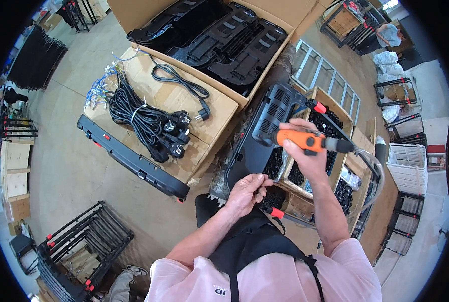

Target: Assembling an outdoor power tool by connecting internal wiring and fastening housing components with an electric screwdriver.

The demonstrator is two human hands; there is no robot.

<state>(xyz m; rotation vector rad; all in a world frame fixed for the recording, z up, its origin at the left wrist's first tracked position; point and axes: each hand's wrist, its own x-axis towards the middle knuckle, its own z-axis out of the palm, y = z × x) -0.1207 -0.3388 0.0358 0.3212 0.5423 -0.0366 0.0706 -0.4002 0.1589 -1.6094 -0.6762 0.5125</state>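
The right hand's grip is wrapped firmly round an orange driver, its dark nose over the black cover. The left hand's grip is narrow, fingers bunched near the cover's near edge; any small piece between them I cannot tell. The cover, slotted with vents, lies beside the parts bin.

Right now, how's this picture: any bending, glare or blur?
Head view: strong fisheye bending, with black corners; head view: pale sheen on the black plastic parts in the cardboard box; head view: orange power tool fairly clear, while things near the rim look smaller and softer.
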